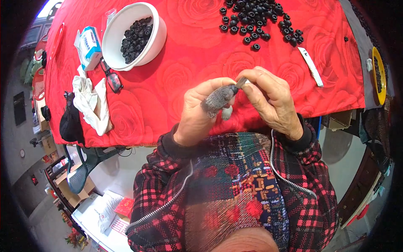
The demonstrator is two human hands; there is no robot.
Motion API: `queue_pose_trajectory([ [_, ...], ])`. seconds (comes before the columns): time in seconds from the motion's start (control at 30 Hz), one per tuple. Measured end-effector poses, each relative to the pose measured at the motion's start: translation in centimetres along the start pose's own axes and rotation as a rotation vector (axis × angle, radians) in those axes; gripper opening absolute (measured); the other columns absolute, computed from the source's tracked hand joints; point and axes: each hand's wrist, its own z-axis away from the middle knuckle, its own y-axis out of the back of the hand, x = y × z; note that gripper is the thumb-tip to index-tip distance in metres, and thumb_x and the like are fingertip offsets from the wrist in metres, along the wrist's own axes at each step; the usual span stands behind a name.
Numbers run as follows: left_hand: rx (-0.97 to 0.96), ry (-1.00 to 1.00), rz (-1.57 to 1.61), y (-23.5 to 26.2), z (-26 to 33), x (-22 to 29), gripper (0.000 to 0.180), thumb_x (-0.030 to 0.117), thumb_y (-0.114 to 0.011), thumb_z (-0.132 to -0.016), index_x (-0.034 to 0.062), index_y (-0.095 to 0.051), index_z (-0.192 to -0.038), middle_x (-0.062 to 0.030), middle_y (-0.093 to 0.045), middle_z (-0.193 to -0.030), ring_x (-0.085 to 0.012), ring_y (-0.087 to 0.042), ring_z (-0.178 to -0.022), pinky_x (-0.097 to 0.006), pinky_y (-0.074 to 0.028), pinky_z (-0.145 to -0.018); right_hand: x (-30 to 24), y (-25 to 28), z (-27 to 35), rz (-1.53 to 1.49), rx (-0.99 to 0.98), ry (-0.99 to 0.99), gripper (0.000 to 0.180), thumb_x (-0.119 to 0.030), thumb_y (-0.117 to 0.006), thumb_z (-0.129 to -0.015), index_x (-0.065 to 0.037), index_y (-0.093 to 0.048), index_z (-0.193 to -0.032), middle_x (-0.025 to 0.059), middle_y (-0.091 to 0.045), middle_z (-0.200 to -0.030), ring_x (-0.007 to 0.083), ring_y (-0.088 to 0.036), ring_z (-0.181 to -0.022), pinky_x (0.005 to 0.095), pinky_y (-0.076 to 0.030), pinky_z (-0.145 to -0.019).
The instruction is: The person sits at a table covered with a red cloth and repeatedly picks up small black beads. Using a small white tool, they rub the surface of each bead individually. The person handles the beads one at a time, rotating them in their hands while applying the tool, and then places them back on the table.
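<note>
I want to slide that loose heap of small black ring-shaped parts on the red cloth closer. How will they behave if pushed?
The small black ring-shaped parts lie loose and already have stragglers, so they would probably scatter rather than move together. Being round, some may roll if tipped on edge. The red rose-patterned tablecloth might bunch under a sideways push.

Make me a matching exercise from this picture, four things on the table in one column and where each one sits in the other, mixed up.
1. white bowl
2. eyeglasses
3. loose pile of black rings
4. white cloth

a. far right part of the red tablecloth
b. left edge, partly hanging over
c. far left, holding black rings
d. just below the bowl

Pairs: 1-c, 2-d, 3-a, 4-b
</note>
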Motion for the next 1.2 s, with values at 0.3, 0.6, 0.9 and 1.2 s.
queue_pose_trajectory([
  [0.3, 0.020, 0.035, -0.005, 0.0, -0.3, 0.0, 0.027, 0.015, -0.057, -0.090, -0.0015, -0.059, -0.112, -0.0034, -0.061, -0.082, -0.0070, -0.055, -0.068, -0.019, -0.045, -0.056, 0.5, 0.1, 0.0, -0.003, 0.014, 0.004, 0.013, 0.000, -0.057, -0.083, 0.002, -0.057, -0.096, 0.0120, -0.054, -0.076, 0.0252, -0.055, -0.066, 0.0324, -0.042, -0.058],
  [0.6, 0.040, 0.032, -0.030, 0.3, -0.4, -0.2, 0.027, 0.015, -0.057, -0.090, -0.0017, -0.059, -0.112, -0.0034, -0.061, -0.082, -0.0070, -0.056, -0.069, -0.019, -0.046, -0.057, 0.7, 0.1, 0.0, -0.020, -0.014, -0.023, 0.013, -0.003, -0.055, -0.086, 0.003, -0.057, -0.097, 0.0107, -0.054, -0.076, 0.0212, -0.054, -0.068, 0.0301, -0.042, -0.061],
  [0.9, 0.054, 0.013, -0.064, 0.5, -0.7, -0.4, 0.025, 0.013, -0.054, -0.092, -0.0020, -0.060, -0.111, -0.0031, -0.061, -0.083, -0.0072, -0.055, -0.070, -0.020, -0.045, -0.057, 1.0, 0.0, -0.2, -0.003, -0.007, -0.025, 0.012, -0.002, -0.058, -0.083, 0.002, -0.058, -0.095, 0.0131, -0.056, -0.077, 0.0275, -0.058, -0.069, 0.0333, -0.044, -0.061],
  [1.2, 0.030, 0.038, 0.144, 2.3, -1.0, -0.3, 0.028, 0.008, -0.059, -0.085, -0.0019, -0.058, -0.111, 0.0005, -0.054, -0.082, -0.0072, -0.050, -0.068, -0.022, -0.042, -0.059, 0.4, 1.6, 0.3, -0.358, -0.355, -0.062, 0.006, -0.003, -0.059, -0.083, 0.000, -0.059, -0.088, 0.0091, -0.056, -0.072, 0.0211, -0.057, -0.063, 0.0316, -0.043, -0.056],
])
